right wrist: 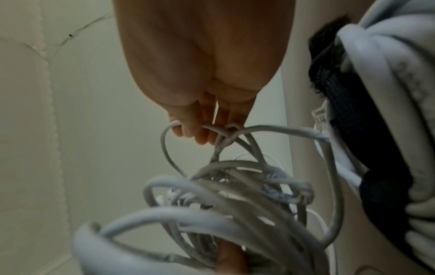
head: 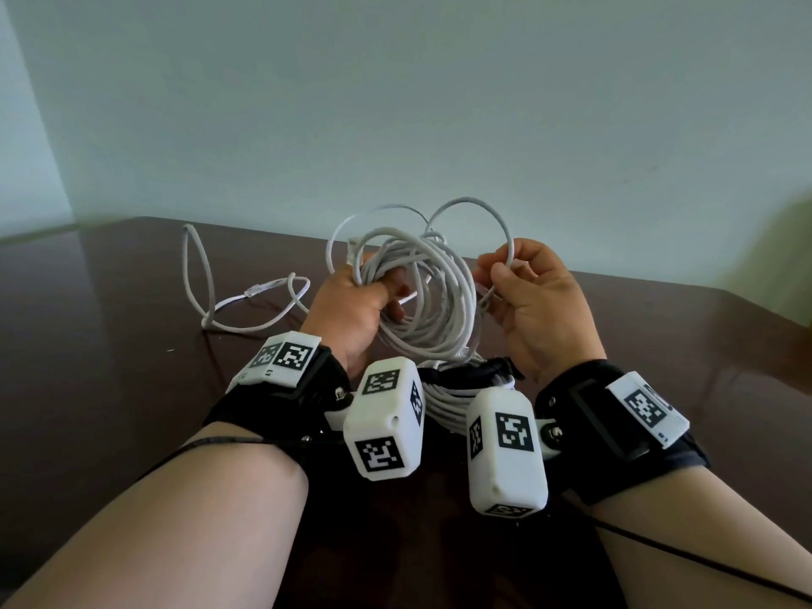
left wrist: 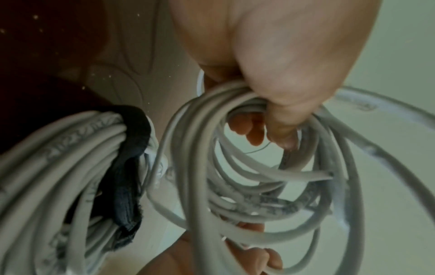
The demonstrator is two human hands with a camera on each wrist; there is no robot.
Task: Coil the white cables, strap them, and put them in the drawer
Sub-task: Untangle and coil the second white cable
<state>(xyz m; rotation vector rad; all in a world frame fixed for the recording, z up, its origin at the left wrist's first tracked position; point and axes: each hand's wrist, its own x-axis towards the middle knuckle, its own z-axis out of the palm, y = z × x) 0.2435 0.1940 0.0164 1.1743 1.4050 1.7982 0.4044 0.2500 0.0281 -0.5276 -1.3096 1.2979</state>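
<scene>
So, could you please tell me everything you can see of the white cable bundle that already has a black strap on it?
The strapped bundle is a coil of many turns of round white cable, plastic-jacketed by the look of it, with faint grey print along the jacket. A black fabric strap, frayed at one edge, wraps tightly around the turns. The bundle lies on the dark brown table between the two wrists, below the loose coil. Neither hand holds it. A clear plug shows beside the strap.

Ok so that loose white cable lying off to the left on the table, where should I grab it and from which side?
Take the loose cable near its clear plug, where the strands cross and lie flat on the table. Come from above with the left hand, probably after setting down the coil it grips. The tall far loop would likely just flop if pinched.
</scene>
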